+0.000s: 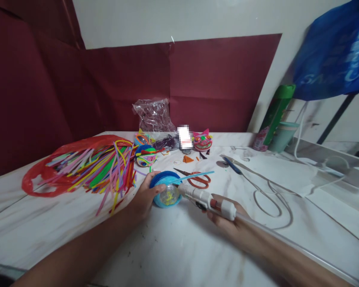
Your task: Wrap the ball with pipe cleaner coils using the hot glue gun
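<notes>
My left hand (143, 197) grips a round blue ball-shaped craft piece (166, 193) with a clear window and small coloured bits inside, resting on the white table (173, 247). A light blue strip (194, 176) sticks out from its top toward the right. My right hand (227, 219) is closed on a white glue gun (205, 199), whose nozzle touches the right side of the blue piece. The gun's cord (272, 199) loops away to the right.
Orange-handled scissors (197, 179) lie just behind the blue piece. A red plastic bag with several coloured strips (92, 167) lies at left. Finished colourful craft balls (146, 156), a pink cat-shaped piece (202, 141), a clear bag (152, 115), a green bottle (277, 115) and cup (283, 136) stand behind.
</notes>
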